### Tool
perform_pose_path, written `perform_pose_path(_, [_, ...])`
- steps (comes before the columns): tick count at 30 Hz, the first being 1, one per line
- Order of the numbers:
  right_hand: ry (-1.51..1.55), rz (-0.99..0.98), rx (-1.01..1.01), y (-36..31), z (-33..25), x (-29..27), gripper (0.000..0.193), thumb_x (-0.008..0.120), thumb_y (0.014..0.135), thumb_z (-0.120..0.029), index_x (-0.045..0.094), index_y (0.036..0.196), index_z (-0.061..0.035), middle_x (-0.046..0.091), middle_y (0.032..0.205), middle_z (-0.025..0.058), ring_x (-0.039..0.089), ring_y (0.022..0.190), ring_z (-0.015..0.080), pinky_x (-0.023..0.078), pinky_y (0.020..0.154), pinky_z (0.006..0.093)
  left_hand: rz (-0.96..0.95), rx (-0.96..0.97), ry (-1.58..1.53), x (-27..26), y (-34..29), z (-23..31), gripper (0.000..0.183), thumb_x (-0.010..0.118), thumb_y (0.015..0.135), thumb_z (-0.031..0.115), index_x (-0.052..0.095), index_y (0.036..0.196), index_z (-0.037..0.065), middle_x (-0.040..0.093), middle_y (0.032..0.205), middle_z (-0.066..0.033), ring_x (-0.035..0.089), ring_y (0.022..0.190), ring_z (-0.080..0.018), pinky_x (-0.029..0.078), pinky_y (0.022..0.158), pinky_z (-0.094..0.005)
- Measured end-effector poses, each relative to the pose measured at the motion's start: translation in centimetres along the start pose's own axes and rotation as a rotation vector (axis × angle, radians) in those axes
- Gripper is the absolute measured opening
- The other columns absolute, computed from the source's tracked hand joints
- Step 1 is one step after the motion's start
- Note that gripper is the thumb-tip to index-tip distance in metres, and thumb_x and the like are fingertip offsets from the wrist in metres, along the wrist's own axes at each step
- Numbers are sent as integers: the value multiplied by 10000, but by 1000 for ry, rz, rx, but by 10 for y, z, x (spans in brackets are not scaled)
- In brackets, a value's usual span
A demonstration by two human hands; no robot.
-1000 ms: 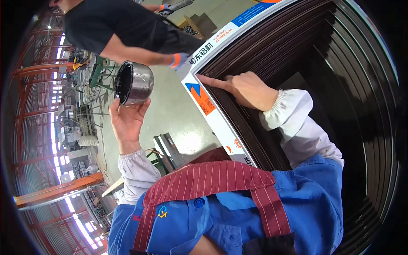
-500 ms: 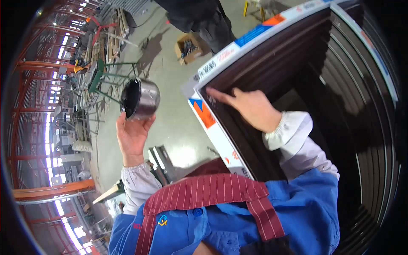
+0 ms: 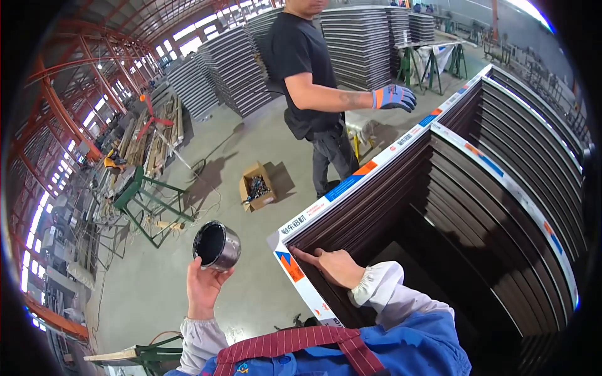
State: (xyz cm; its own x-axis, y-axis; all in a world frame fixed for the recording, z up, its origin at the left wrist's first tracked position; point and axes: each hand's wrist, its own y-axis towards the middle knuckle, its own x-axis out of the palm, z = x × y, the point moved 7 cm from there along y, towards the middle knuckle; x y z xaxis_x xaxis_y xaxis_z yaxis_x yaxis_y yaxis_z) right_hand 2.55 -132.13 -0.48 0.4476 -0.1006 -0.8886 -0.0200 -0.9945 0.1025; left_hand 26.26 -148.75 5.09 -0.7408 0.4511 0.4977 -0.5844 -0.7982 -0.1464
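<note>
My left hand (image 3: 205, 289) grips a round, shiny metal pot (image 3: 231, 249) from below. The pot tilts a little, and its inside looks black; I cannot tell what coats or fills it. On the right stands a tall stack of dark brown rectangular frames (image 3: 360, 194), its top edges covered in white film with orange and blue patches. My right hand (image 3: 342, 269) holds nothing. Its index finger stretches out to the inner face of the stack's near left corner, while the other fingers are bent.
Across the stack stands a person in a black shirt (image 3: 295, 47), one gloved hand (image 3: 394, 98) held out over it. A cardboard box (image 3: 266, 199) of small parts sits on the floor. Green trestles (image 3: 133, 188) stand at left, more stacked frames (image 3: 233, 69) behind.
The view has tipped up, bringing the other person's upper body and the far stacks into sight. My left hand still holds the pot; my right fingertip stays at the same corner.
</note>
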Motion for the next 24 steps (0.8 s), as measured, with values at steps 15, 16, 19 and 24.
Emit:
perform_pose_path(15, [-55, 2, -68, 11, -5, 2, 711, 496, 828, -120, 198, 1471, -183, 576, 868, 168, 628, 613, 317, 499, 490, 394, 6, 38, 0, -11, 6, -3, 466, 538, 879, 345, 466, 1251, 74, 539, 1189, -204, 571, 1034, -345, 535, 839, -467])
perform_pose_path(16, [-62, -4, -68, 11, -6, 3, 701, 483, 835, -121, 195, 1472, -180, 579, 867, 177, 631, 617, 315, 498, 491, 396, 10, 62, 6, -11, 5, -2, 463, 537, 881, 347, 468, 1247, 71, 541, 1186, -203, 575, 1028, -345, 537, 835, -466])
perform_pose_path(19, [-65, -20, -63, 11, -9, 4, 673, 440, 858, -117, 183, 1477, -181, 586, 863, 195, 634, 617, 319, 499, 487, 392, 12, 45, 1, -13, 5, -2, 449, 537, 882, 348, 479, 1232, 73, 549, 1170, -203, 576, 1023, -343, 537, 834, -468])
perform_pose_path(24, [-167, -38, -75, 9, -15, 6, 642, 414, 866, -124, 192, 1468, -101, 614, 812, 193, 632, 593, 310, 499, 481, 394, -7, 37, -9, -11, 4, -2, 438, 537, 882, 353, 489, 1220, 77, 555, 1153, -201, 578, 1016, -339, 535, 839, -470])
